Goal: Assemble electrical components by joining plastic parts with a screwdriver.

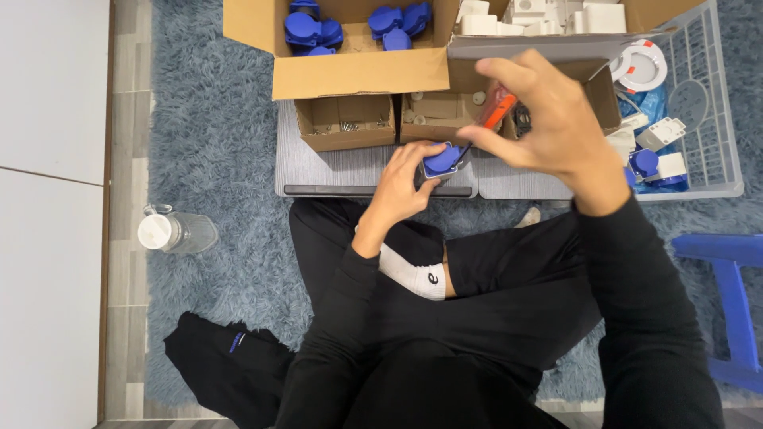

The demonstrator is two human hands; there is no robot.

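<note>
My left hand (401,184) grips a small blue and grey socket part (441,161) on the grey work board (334,165) in front of my crossed legs. My right hand (548,119) is closed on a screwdriver with an orange handle (497,107); its tip points down at the blue part. Both sleeves are black.
An open cardboard box (358,71) holds several blue parts. A second box (636,12) has white parts. Two small boxes (346,123) hold screws. At the right a white wire basket (715,143) has mixed parts. A clear bottle (171,232) lies on the rug, and a blue stool (735,302) stands right.
</note>
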